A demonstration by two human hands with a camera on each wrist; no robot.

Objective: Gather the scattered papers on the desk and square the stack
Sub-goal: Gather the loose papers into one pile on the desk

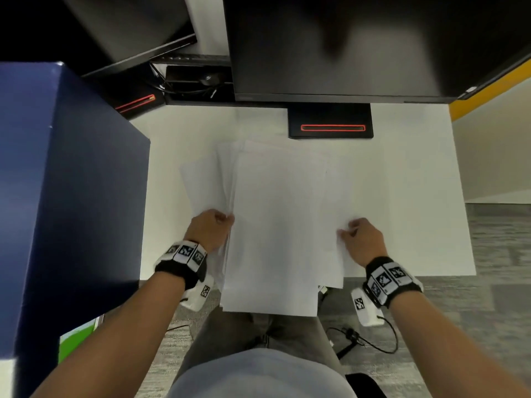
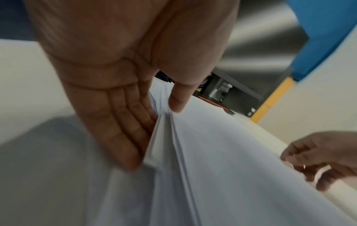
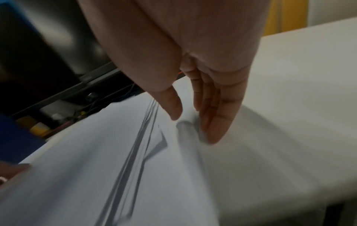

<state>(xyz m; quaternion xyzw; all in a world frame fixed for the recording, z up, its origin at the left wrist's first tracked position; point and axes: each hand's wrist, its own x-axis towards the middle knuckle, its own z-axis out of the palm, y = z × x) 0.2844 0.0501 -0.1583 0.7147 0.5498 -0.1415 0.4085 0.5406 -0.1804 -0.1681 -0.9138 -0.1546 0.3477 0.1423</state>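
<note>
Both edges need even inward pressure: my left hand [image 1: 212,226] pinches the papers [image 1: 275,225] at their left edge, my right hand [image 1: 362,238], fingers straight, touches their right side.

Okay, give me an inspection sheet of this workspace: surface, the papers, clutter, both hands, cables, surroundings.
Surface: white desk, bare right of the papers.
Job's things: white papers gathered in a loose overlapped stack, edges fanned at the left and far end, near end overhanging the desk's front edge; not square.
Clutter: nothing seen on the desk beyond the monitor stand.
Hands: left hand pinches the stack's left edge between thumb and fingers; right hand rests at the right edge, fingers nearly straight.
Cables: black cable on the floor; tangle behind the monitors.
Surroundings: two dark monitors, blue partition, grey carpet.
</note>
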